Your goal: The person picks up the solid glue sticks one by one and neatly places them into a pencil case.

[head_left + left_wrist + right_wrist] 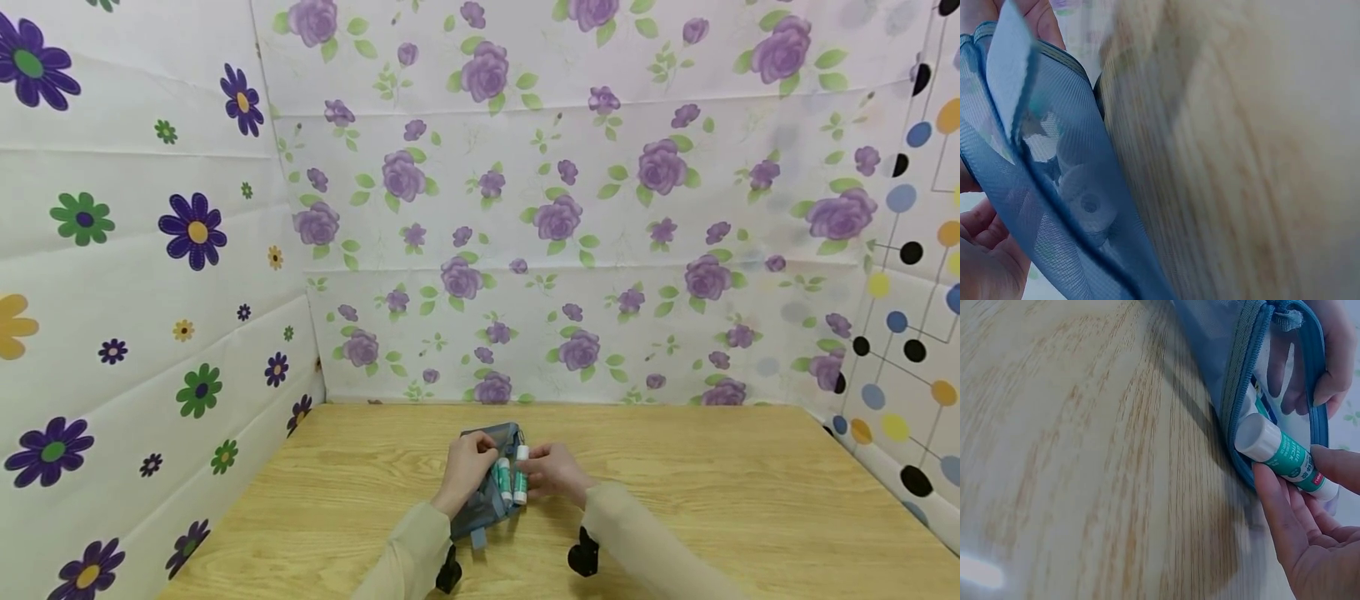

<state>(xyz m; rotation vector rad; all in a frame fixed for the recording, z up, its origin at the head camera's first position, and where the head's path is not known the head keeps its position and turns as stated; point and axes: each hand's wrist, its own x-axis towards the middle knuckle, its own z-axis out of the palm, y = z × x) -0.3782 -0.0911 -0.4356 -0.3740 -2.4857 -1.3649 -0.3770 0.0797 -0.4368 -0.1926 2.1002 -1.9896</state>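
Note:
A blue mesh zip pouch [471, 515] lies on the table with its zipped mouth open, as the right wrist view shows. My left hand [467, 468] grips the pouch's far edge, its fingers curled over the zipper side. My right hand [557, 472] pinches a green-and-white glue stick [1291, 459] between thumb and fingers at the pouch's mouth. Beside it a second glue stick [505, 482] lies within the pouch. Through the mesh in the left wrist view, round white ends [1089, 203] show. A fabric tab [478, 538] sticks out at the near end.
The wood-grain table [675, 500] extends around the pouch on both sides. Flowered cloth [555, 217] hangs behind it, with patterned sheets at left and right. Black wrist cameras [583, 554] sit under both sleeves.

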